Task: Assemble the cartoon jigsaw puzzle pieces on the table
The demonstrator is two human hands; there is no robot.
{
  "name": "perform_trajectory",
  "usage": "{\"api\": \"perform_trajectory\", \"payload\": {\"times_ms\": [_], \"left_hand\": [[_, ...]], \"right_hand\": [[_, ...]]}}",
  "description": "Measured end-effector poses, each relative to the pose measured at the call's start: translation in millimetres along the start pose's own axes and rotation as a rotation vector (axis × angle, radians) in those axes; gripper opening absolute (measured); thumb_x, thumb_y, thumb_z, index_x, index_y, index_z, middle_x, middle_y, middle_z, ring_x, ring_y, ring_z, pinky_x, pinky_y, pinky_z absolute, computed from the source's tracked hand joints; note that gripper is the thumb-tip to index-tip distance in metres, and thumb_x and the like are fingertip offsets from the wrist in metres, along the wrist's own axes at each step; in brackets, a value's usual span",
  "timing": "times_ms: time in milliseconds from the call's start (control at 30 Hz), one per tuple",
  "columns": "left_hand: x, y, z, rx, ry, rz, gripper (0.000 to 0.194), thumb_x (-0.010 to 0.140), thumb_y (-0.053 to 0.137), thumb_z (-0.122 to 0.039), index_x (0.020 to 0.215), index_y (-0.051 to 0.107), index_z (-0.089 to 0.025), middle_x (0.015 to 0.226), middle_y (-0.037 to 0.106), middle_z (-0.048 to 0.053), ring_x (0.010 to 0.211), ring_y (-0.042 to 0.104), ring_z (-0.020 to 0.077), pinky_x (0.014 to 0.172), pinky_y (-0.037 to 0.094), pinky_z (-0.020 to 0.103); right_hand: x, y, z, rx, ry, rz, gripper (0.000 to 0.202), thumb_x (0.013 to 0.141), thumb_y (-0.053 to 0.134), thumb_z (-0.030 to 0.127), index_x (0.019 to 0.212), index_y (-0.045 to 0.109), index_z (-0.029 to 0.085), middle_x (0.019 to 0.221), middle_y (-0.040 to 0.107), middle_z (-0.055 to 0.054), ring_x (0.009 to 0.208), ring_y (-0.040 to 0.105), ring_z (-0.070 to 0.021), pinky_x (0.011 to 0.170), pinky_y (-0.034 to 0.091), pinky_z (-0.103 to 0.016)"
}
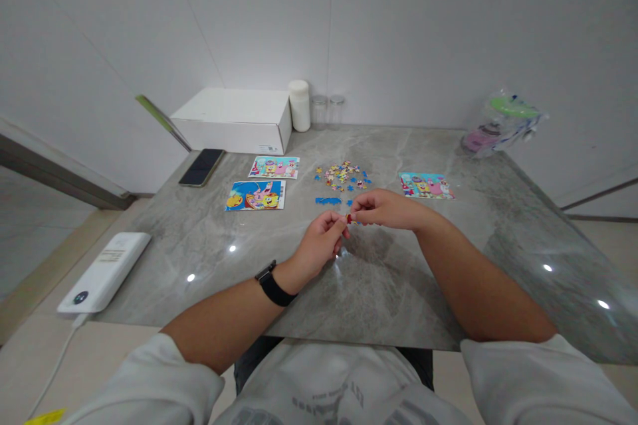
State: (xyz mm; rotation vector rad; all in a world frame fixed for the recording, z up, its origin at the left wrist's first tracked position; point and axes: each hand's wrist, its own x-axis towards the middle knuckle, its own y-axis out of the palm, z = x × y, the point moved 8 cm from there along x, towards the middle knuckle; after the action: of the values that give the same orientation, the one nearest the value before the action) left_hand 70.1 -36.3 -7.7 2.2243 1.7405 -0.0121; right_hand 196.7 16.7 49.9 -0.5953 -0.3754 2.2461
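My left hand (pixel 323 239) and my right hand (pixel 381 210) meet above the grey marbled table, fingertips pinched. Between them are small red and yellow jigsaw puzzle pieces (pixel 349 218), partly hidden by the fingers; whether they are joined I cannot tell. Just beyond my hands lies a joined strip of blue puzzle pieces (pixel 327 200). Behind that strip spreads a loose heap of mixed puzzle pieces (pixel 343 175), some blue, some yellow and pink. A cartoon picture card (pixel 426 186) lies to the right of the heap.
Left of the heap lie a blue cartoon card (pixel 256 196) and another picture card (pixel 274 167). Farther left are a phone (pixel 202 167) and a white power bank (pixel 106 272) with a cable. A white box (pixel 232 119), white bottle (pixel 300 106), glass jars (pixel 327 111) and bagged cup (pixel 503 123) stand behind.
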Motion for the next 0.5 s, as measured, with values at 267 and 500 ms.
{"api": "perform_trajectory", "payload": {"times_ms": [267, 500], "left_hand": [[-1.0, -0.2, -3.4, -0.013, 0.020, -0.017, 0.042, 0.088, 0.071, -0.058, 0.090, 0.055, -0.020, 0.073, 0.060, -0.005, 0.044, 0.043, 0.0042, 0.039, 0.029, 0.018], [-0.1, -1.0, -3.3, -0.017, 0.020, -0.025, 0.042, 0.087, 0.072, -0.059, 0.091, 0.055, -0.021, 0.072, 0.059, -0.006, 0.044, 0.043, 0.0047, 0.038, 0.029, 0.018]], "right_hand": [[0.4, -0.3, 0.3, 0.005, -0.004, -0.006, 0.031, 0.081, 0.070, 0.049, 0.084, 0.070, 0.018, 0.069, 0.061, 0.003, 0.061, 0.049, -0.0119, 0.059, 0.036, -0.026], [1.4, 0.8, 2.9, 0.001, -0.031, -0.002, 0.033, 0.083, 0.069, 0.051, 0.082, 0.068, 0.018, 0.068, 0.058, 0.003, 0.059, 0.045, -0.0111, 0.059, 0.033, -0.027]]}}
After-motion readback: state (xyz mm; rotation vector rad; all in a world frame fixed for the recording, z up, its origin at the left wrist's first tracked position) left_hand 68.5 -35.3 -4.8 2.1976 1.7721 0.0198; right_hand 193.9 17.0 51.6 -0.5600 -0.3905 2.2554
